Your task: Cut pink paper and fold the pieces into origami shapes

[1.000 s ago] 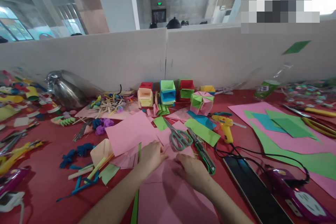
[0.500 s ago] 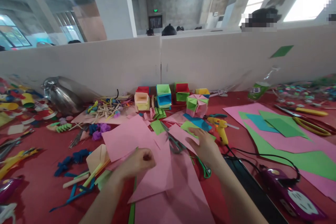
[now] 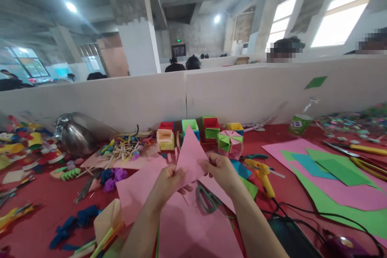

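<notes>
A piece of pink paper (image 3: 190, 154) is held up over the table with one corner pointing upward. My left hand (image 3: 168, 182) pinches its lower left edge, thumb in front. On the lower right edge my right hand (image 3: 220, 172) is closed in the same way. Beneath the hands lie larger pink sheets (image 3: 193, 225), and one more pink sheet (image 3: 137, 183) sticks out to the left. Grey-green scissors (image 3: 208, 199) rest on the sheets just below my right hand, their blades partly hidden.
Folded paper boxes (image 3: 165, 141) and a pink-green paper shape (image 3: 230, 144) stand near the white partition (image 3: 136, 98). Right are a yellow glue gun (image 3: 262, 175) with its cable, coloured sheets (image 3: 329, 193) and long-handled scissors (image 3: 367, 165). A metal jug (image 3: 72, 135) stands left.
Both hands have come together and raised a pink paper between them. Earlier they were apart, the left over the pink sheet, the right at the right-hand papers. The view has tilted upward.
</notes>
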The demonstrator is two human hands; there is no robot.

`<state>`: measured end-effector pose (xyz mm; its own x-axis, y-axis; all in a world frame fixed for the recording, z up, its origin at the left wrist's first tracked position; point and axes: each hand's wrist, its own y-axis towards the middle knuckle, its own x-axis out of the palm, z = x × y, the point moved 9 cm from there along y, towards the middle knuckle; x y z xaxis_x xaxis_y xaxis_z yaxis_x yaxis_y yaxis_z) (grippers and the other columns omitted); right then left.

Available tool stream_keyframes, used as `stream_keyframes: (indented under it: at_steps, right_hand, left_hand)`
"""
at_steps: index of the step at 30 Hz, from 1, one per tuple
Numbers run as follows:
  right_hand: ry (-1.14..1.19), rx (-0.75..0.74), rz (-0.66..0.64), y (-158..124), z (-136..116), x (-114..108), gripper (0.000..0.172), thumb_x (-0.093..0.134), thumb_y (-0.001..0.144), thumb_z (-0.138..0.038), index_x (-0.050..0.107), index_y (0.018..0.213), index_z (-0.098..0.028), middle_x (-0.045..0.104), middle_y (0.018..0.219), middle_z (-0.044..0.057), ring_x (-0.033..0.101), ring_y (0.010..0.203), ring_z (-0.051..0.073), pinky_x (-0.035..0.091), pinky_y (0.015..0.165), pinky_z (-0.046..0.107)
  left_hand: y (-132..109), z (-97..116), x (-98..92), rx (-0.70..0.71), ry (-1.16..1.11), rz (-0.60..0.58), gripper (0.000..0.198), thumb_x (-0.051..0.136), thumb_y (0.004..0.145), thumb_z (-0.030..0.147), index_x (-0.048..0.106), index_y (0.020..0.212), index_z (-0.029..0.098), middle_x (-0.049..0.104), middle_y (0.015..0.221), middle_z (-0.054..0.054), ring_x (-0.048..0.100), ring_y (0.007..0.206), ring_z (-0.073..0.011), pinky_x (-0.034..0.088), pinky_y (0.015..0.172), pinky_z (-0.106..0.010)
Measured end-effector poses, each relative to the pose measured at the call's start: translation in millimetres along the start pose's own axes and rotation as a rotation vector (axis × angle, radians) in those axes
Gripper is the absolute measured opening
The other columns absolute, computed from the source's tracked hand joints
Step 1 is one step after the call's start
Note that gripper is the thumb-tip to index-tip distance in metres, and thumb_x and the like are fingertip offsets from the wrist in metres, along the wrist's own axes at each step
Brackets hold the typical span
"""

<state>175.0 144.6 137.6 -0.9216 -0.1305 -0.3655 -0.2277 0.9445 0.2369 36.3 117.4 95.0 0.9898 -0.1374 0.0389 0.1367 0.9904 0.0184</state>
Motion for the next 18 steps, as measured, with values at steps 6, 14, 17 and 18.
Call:
stream_keyframes:
  at_steps: [6, 14, 17, 18]
  right_hand:
    - [0.045, 0.043, 0.003, 6, 15, -4, 0.04, 0.048, 0.081, -0.048, 0.05, 0.055, -0.016, 0.045, 0.045, -0.005, 0.044, 0.041, 0.009, 0.034, 0.04, 0.019]
    - [-0.01, 0.058, 0.203, 4, 18, -44, 0.038, 0.045, 0.082, -0.047, 0.052, 0.059, -0.017, 0.045, 0.046, -0.004, 0.047, 0.042, 0.011, 0.036, 0.041, 0.02]
    - [-0.083, 0.048, 0.33, -2, 15, -70, 0.034, 0.044, 0.084, -0.044, 0.057, 0.071, -0.016, 0.045, 0.048, -0.004, 0.043, 0.043, 0.011, 0.033, 0.04, 0.02]
    - [-0.114, 0.039, 0.355, -4, 12, -74, 0.033, 0.044, 0.084, -0.043, 0.059, 0.074, -0.015, 0.046, 0.049, -0.004, 0.042, 0.043, 0.011, 0.032, 0.04, 0.02]
  left_hand:
    - [6, -9, 6.7, -0.024, 0.034, -0.08, 0.032, 0.051, 0.081, 0.047, 0.05, 0.079, 0.014, 0.068, 0.065, -0.003, 0.046, 0.03, -0.004, 0.028, 0.029, -0.013]
    - [3, -21, -8.2, -0.108, 0.092, -0.194, 0.028, 0.051, 0.081, 0.041, 0.052, 0.074, 0.014, 0.066, 0.058, -0.003, 0.049, 0.032, -0.0072, 0.033, 0.034, -0.017]
    - [3, -14, -28.1, -0.096, 0.151, -0.106, 0.026, 0.051, 0.081, 0.037, 0.057, 0.082, 0.012, 0.063, 0.054, -0.001, 0.05, 0.036, -0.0091, 0.033, 0.036, -0.018]
    - [3, -8, -34.2, -0.069, 0.17, -0.042, 0.025, 0.05, 0.082, 0.037, 0.057, 0.084, 0.013, 0.062, 0.056, -0.001, 0.052, 0.041, -0.0094, 0.034, 0.04, -0.018]
